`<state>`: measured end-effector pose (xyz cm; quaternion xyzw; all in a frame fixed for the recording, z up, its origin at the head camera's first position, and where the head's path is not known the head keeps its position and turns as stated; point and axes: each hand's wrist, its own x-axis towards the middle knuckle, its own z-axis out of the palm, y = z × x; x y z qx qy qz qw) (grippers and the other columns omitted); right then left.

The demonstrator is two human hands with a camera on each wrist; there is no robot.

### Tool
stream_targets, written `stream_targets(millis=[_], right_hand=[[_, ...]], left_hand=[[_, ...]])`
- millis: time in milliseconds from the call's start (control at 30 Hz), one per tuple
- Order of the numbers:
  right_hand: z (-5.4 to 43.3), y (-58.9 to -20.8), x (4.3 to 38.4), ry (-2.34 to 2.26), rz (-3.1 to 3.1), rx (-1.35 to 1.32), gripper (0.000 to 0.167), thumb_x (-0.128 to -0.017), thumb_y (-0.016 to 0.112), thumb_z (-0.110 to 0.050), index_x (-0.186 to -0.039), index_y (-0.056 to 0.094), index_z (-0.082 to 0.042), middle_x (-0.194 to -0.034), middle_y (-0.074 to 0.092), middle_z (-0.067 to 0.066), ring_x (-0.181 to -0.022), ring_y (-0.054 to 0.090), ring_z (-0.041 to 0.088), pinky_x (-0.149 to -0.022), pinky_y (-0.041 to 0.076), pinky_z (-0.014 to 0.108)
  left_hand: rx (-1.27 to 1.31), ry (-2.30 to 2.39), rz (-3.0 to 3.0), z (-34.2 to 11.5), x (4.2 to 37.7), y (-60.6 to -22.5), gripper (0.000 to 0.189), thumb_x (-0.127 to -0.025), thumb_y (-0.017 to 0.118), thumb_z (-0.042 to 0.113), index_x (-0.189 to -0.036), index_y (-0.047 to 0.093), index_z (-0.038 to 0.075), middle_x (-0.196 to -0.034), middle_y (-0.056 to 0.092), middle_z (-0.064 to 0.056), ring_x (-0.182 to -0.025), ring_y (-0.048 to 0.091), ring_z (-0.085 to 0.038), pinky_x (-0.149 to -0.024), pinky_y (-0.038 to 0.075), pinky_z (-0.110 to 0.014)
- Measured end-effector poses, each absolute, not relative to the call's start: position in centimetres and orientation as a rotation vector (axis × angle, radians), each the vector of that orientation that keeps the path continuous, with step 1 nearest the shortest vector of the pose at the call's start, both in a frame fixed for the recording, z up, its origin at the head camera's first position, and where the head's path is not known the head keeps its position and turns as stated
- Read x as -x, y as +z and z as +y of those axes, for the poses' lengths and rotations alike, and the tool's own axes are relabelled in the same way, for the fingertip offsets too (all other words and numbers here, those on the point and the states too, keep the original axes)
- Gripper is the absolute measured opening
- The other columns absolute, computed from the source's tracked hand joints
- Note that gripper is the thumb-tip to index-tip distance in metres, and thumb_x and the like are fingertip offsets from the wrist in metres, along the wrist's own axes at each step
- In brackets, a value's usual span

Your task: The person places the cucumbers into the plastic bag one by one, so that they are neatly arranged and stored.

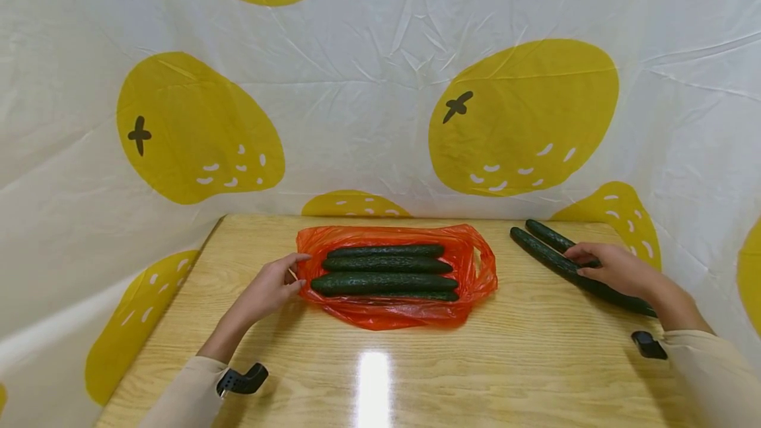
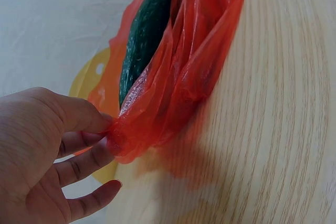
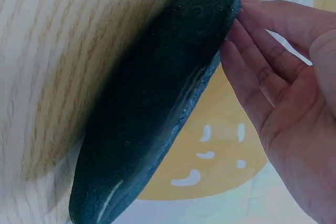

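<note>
My left hand (image 1: 275, 288) is at the left end of a red plastic bag (image 1: 380, 317), its thumb and fingers pinching the bag's edge (image 2: 126, 140). Several dark green cucumbers (image 1: 386, 283) lie side by side on the spread bag; one cucumber (image 2: 144, 38) shows through its opening in the left wrist view. At the right, two more cucumbers lie slanted on the table, a near one (image 1: 543, 253) and a far one (image 1: 549, 235). Thumb and fingers of my right hand (image 1: 624, 269) pinch the far one. The near cucumber (image 3: 152, 93) partly hides those fingertips in the right wrist view.
The wooden table (image 1: 475, 368) meets a white curtain (image 1: 368, 131) printed with large yellow fruit along its back and sides. A handle loop (image 1: 489, 266) of the bag lies at its right end. Black wrist devices (image 1: 242, 380) sit at both beige sleeves.
</note>
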<state>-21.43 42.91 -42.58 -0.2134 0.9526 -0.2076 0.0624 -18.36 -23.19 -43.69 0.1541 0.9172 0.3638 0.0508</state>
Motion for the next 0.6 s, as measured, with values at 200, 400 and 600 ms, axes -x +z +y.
stream_targets(millis=[200,400,600], right_hand=[[42.52,-42.97,21.73,-0.626,2.865,0.634,0.036,-0.093,0.069,-0.003,-0.127,0.063,0.005,-0.114,0.07,0.012,-0.101,0.067,0.035,-0.082,0.057,0.041],[42.39,-43.09,22.04,-0.615,2.847,0.608,0.036,-0.093,0.07,-0.005,-0.127,0.063,0.005,-0.114,0.069,0.013,-0.101,0.066,0.034,-0.083,0.056,0.044],[42.34,-43.26,22.11,-0.618,2.828,0.574,0.036,-0.094,0.071,-0.011,-0.126,0.063,0.003,-0.116,0.07,0.012,-0.102,0.067,0.031,-0.08,0.056,0.033]], left_hand=[[-0.484,1.112,2.792,-23.24,18.38,-43.71,0.05,-0.093,0.067,-0.002,-0.141,0.053,0.0,-0.095,0.062,-0.004,-0.074,0.062,-0.017,-0.058,0.054,-0.027],[-0.476,1.12,2.787,-23.32,18.39,-43.74,0.051,-0.094,0.067,-0.002,-0.142,0.053,0.001,-0.095,0.062,-0.005,-0.073,0.063,-0.018,-0.058,0.054,-0.028],[-0.471,1.118,2.791,-23.36,18.33,-43.68,0.05,-0.094,0.067,-0.001,-0.142,0.053,0.001,-0.095,0.062,-0.005,-0.072,0.062,-0.015,-0.058,0.054,-0.028]])
